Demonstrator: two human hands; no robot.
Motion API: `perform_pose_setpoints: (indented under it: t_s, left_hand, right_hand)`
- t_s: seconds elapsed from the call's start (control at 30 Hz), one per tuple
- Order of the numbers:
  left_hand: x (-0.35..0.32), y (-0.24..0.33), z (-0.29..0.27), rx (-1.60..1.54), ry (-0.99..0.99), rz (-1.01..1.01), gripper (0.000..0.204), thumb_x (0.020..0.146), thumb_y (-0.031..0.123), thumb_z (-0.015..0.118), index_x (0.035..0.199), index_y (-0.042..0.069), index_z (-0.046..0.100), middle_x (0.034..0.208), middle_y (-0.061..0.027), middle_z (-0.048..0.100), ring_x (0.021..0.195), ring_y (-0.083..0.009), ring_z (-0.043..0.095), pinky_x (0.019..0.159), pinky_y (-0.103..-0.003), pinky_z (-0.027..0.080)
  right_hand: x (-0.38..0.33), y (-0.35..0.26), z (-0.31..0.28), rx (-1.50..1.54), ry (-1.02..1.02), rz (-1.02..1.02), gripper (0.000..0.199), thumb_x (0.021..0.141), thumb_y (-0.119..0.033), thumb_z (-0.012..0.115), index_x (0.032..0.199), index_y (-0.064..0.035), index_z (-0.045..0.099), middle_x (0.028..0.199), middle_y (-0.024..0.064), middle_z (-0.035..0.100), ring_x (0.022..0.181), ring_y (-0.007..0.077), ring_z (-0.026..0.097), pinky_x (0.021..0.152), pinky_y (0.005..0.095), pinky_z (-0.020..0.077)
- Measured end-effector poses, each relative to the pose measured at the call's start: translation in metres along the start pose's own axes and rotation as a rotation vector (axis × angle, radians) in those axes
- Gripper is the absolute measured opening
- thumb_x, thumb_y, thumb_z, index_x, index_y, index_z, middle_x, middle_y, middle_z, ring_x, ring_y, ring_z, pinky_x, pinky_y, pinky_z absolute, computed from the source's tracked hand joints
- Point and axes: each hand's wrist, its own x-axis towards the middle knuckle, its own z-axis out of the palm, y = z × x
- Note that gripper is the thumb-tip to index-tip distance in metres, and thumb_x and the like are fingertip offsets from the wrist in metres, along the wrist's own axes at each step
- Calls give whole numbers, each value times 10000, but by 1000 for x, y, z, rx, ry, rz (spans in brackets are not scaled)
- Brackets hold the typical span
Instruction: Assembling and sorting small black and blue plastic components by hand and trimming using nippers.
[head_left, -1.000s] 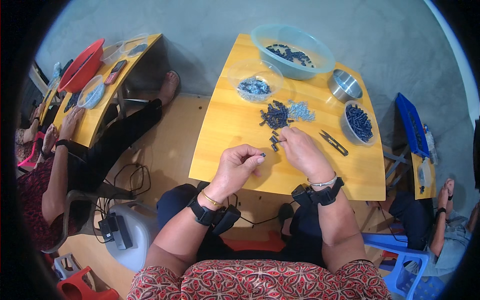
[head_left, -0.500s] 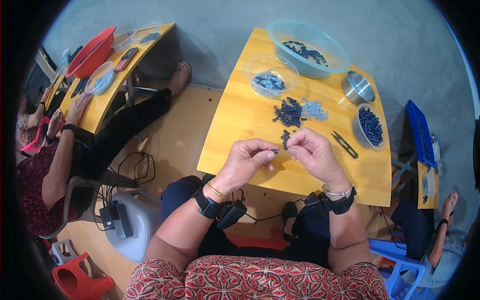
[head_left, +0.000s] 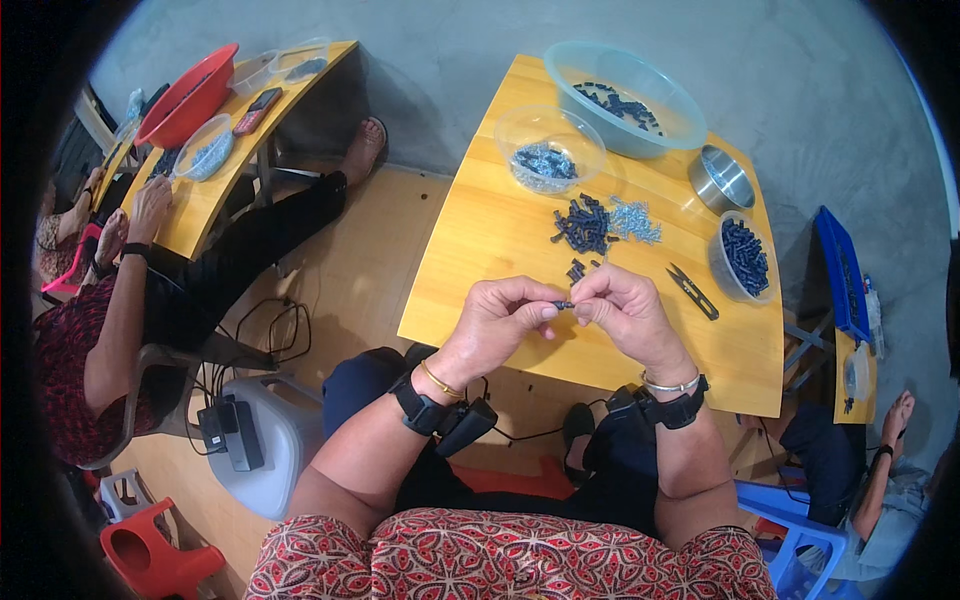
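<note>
From my far seat I see the left hand (head_left: 497, 320) pinching a small dark piece (head_left: 561, 304) above the table (head_left: 470, 260); the right hand (head_left: 622, 312) meets its other end with fingertips narrow, though what they grip I cannot tell. I would align both pinches straight and press gently, without twisting

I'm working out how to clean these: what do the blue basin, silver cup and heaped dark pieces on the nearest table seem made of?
Blue basin: probably smooth plastic, as its pale wall looks translucent. Silver cup: metal, perhaps polished stainless steel, given its bright highlights. Dark pieces: perhaps plastic or rubber, with little metallic gleam; too small to be sure.
</note>
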Motion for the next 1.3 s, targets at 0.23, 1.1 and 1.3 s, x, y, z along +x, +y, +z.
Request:
perform_pose_setpoints:
  t_s: [0.23,1.1,1.3]
  left_hand:
    - [0,-1,2,63,9,37,121,802,-2,587,912,-28,632,818,-67,619,664,-113,575,634,-227,485]
    - [-4,6,4,-98,-51,22,111,829,23,560,909,-32,614,854,-93,625,716,-138,602,680,-246,495]
    - [-4,7,4,-81,-49,29,109,831,11,549,909,-34,611,862,-97,623,757,-152,612,713,-260,501]
  right_hand:
    - [-2,-1,0,-13,9,5,55,805,25,561,799,-27,548,682,-17,509,637,53,463,570,196,397]
    - [-4,3,7,202,56,-8,44,828,-13,560,859,-16,529,750,5,542,667,63,523,622,196,437]
    - [-3,3,7,206,41,-23,48,823,0,558,860,-17,533,750,2,544,668,59,518,622,194,437]
